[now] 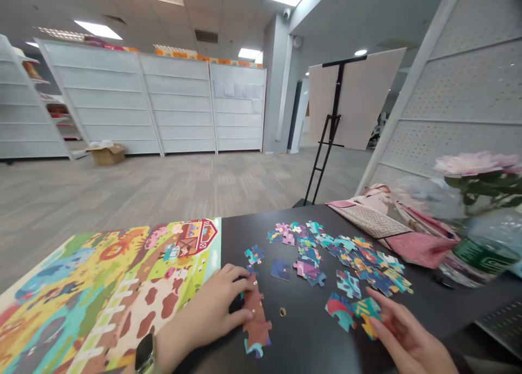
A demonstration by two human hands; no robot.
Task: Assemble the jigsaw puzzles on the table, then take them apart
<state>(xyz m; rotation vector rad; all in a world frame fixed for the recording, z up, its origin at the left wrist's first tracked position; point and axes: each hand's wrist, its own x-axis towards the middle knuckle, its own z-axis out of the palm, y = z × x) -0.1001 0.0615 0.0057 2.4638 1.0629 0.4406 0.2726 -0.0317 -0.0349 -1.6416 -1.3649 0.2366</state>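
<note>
My left hand [226, 300] rests at the left edge of a joined strip of brown puzzle pieces [256, 314]. Its thumb and fingers are apart, with the tips touching the strip. My right hand [408, 330] pinches a green and yellow puzzle piece [368, 312] between thumb and forefinger. Close beside that piece lies a blue piece with a red arc [340, 310]. A dark blue piece [280, 269] sits alone beyond the strip. Farther back is a spread of loose colourful pieces [361, 257].
An illustrated farm-animal sheet [163, 303] lies under my left forearm. At the right stand a pink cloth bag [424, 243], a clear bottle with a green label [481, 254] and pink flowers [477, 163]. A black easel [332, 124] stands beyond the dark table [302, 341].
</note>
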